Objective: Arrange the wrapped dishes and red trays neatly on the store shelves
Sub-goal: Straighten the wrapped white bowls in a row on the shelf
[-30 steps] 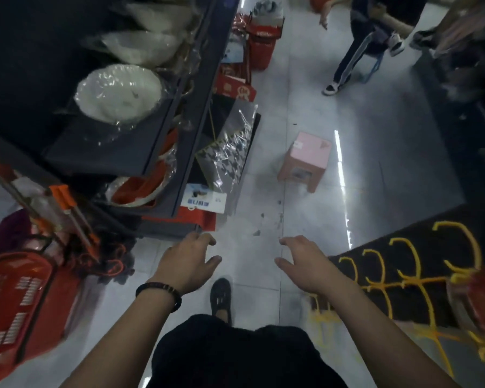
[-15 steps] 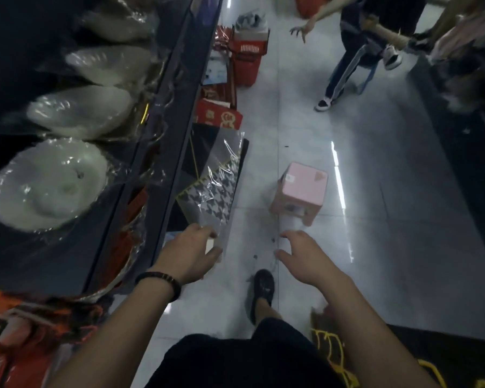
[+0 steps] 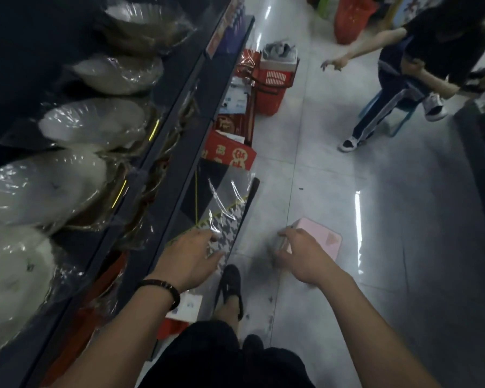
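Both empty: left hand (image 3: 192,254) hovering, fingers spread, over houndstooth pack (image 3: 230,222); right hand (image 3: 303,256) hanging loose-fingered over pink stool (image 3: 319,233); wrapped dishes (image 3: 93,124) sitting left.

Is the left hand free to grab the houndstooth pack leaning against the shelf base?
Likely yes: the left hand hovers open right at the houndstooth pack, with nothing between them. The right hand is aside, over the pink stool.
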Available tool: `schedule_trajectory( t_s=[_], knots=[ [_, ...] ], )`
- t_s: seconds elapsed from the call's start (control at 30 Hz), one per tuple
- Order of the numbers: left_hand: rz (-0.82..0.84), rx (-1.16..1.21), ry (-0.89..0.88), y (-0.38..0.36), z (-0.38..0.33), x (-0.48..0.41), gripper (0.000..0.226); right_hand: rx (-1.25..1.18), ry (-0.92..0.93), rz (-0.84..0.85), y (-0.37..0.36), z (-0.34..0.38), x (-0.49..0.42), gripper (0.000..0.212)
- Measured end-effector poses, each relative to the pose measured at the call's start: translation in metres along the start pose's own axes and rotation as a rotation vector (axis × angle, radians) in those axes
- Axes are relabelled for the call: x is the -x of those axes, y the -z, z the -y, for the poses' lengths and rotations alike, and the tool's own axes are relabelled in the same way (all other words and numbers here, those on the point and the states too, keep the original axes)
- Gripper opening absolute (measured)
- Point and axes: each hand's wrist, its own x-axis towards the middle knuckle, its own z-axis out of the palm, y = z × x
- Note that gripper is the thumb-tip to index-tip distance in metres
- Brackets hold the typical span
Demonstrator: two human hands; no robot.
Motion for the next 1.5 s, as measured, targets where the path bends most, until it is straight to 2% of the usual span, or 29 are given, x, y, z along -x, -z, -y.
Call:
schedule_trajectory(
  t_s=[0.2, 0.43, 0.6, 0.77, 0.97, 1.07, 1.13, 1.23, 1.37, 1.5],
  knots=[
    [0.041, 0.018, -0.023, 0.045, 0.000, -0.110, 0.034, 0.101, 0.024, 0.016, 0.072, 0.024, -0.084, 0.053],
    [0.007, 0.041, 0.016, 0.107, -0.003, -0.200, 0.041, 0.030, 0.107, -0.031, 0.147, 0.063, -0.173, 0.054],
    [-0.190, 0.147, 0.029, 0.148, -0.006, -0.242, 0.027, 0.036, 0.207, -0.045, 0.198, 0.091, -0.251, 0.051],
    [-0.350, 0.224, 0.136, 0.192, -0.015, -0.285, 0.021, 0.061, 0.387, 0.001, 0.239, 0.131, -0.338, 0.042],
    [-0.504, 0.242, 0.347, 0.240, -0.009, -0.311, 0.023, 0.154, 0.636, 0.129, 0.266, 0.206, -0.412, 0.042],
    [-0.576, 0.223, 0.452, 0.252, 0.005, -0.306, 0.023, 0.203, 0.731, 0.174, 0.272, 0.245, -0.433, 0.058],
    [-0.610, 0.232, 0.508, 0.256, 0.013, -0.297, 0.021, 0.196, 0.773, 0.191, 0.273, 0.266, -0.439, 0.057],
    [-0.662, 0.224, 0.518, 0.258, 0.030, -0.285, 0.019, 0.184, 0.798, 0.155, 0.274, 0.293, -0.436, 0.043],
    [-0.747, 0.282, 0.490, 0.268, 0.045, -0.281, 0.018, 0.136, 0.802, 0.118, 0.268, 0.312, -0.437, 0.045],
    [-0.803, 0.356, 0.473, 0.281, 0.040, -0.291, 0.017, 0.057, 0.769, 0.075, 0.278, 0.337, -0.459, 0.038]
  ],
)
